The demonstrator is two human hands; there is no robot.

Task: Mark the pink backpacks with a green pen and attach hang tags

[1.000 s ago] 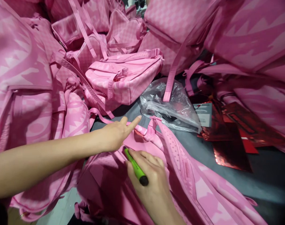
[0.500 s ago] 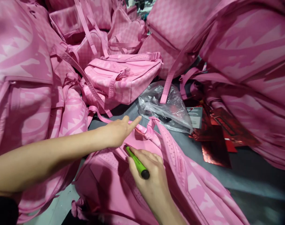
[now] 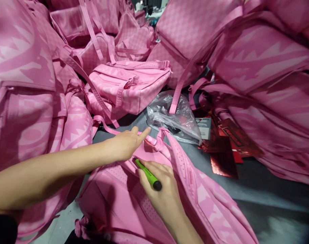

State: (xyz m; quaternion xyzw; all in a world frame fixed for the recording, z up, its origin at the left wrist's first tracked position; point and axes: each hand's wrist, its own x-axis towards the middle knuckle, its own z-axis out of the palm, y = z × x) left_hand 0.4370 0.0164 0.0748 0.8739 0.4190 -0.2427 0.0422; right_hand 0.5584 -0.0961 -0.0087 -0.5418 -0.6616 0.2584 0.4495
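A pink backpack (image 3: 154, 203) with dotted mesh padding lies in front of me. My left hand (image 3: 127, 144) grips its upper edge; one finger points out to the right and the lower fingers are hidden. In my right hand (image 3: 162, 186) is a green marker pen (image 3: 148, 172) with a black end, my fingers closed around it. The pen slants up and left, and its tip meets the pink fabric just below my left hand. Beyond the fingers stands the backpack's top loop (image 3: 163, 132).
Pink bags crowd the left side (image 3: 24, 101), the back and the right (image 3: 266, 67). A small pink bag (image 3: 131, 84) rests ahead. Beside it lie a clear plastic bag (image 3: 174, 118) and shiny red tags (image 3: 223, 156) on a grey surface (image 3: 248, 189).
The whole view has shifted slightly, so the bags and tags on the right appear further left. Both hands keep nearly the same place on the backpack, and the marker pen is still held.
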